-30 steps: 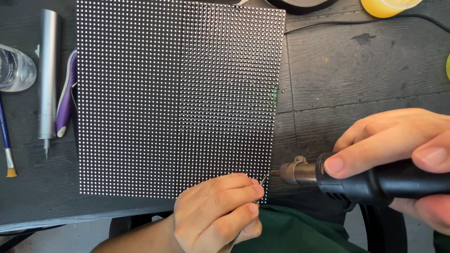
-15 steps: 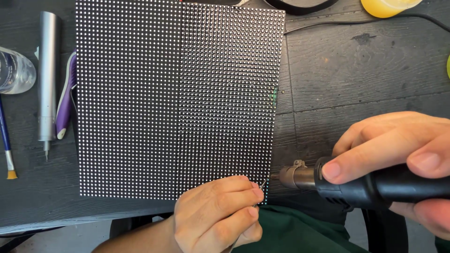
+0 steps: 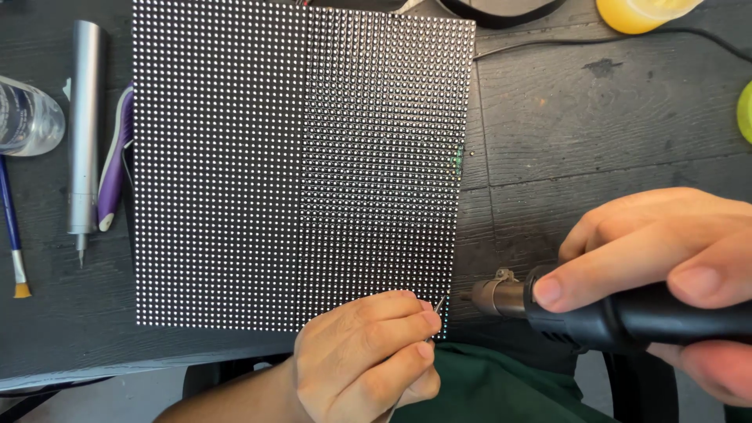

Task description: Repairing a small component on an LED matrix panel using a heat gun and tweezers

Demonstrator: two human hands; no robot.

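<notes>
- The LED matrix panel [image 3: 298,164] lies flat on the dark wooden table [image 3: 595,125], near its front edge.
- The left hand [image 3: 364,356] pinches fine tweezers [image 3: 439,307], fingers closed on them, tip at the panel's lower right corner.
- The right hand [image 3: 666,274] is clamped around the black hot-air tool [image 3: 619,313], its metal nozzle [image 3: 493,294] aimed at that corner.
- Step in hand, as judged: heating one element for rework.
- Any following move calls for steady tweezers and a nozzle held just off the surface.
</notes>
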